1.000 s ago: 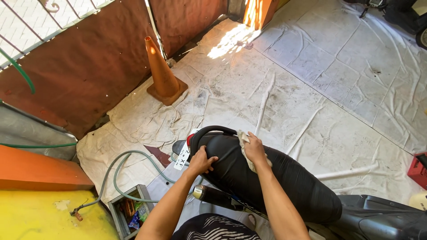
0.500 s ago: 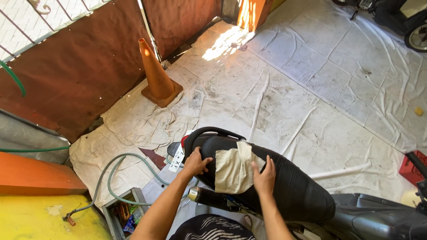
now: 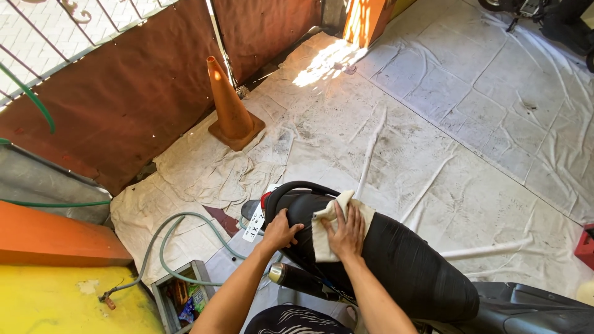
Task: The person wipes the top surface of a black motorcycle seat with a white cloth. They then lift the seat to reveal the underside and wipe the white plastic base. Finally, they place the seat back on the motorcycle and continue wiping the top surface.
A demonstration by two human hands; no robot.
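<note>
A black motorcycle seat (image 3: 402, 266) runs from the lower middle toward the right. My right hand (image 3: 346, 232) presses flat on a cream cloth (image 3: 325, 238) spread over the seat's rear part. My left hand (image 3: 281, 230) grips the left rear edge of the seat, beside the black grab rail (image 3: 291, 188). A chrome exhaust tip (image 3: 278, 273) shows under my left forearm.
An orange traffic cone (image 3: 229, 105) stands on the dirty white floor sheet (image 3: 433, 124) by a brown-covered fence (image 3: 124, 105). A green hose (image 3: 179, 222) loops toward a small box of tools (image 3: 182, 297). An orange and yellow block (image 3: 55, 284) lies at lower left. A red crate (image 3: 585, 247) sits at the right edge.
The cloth went from bunched under my right hand to spread flat, then slid toward the seat's rear with my right hand on it. My left hand stayed on the seat's edge.
</note>
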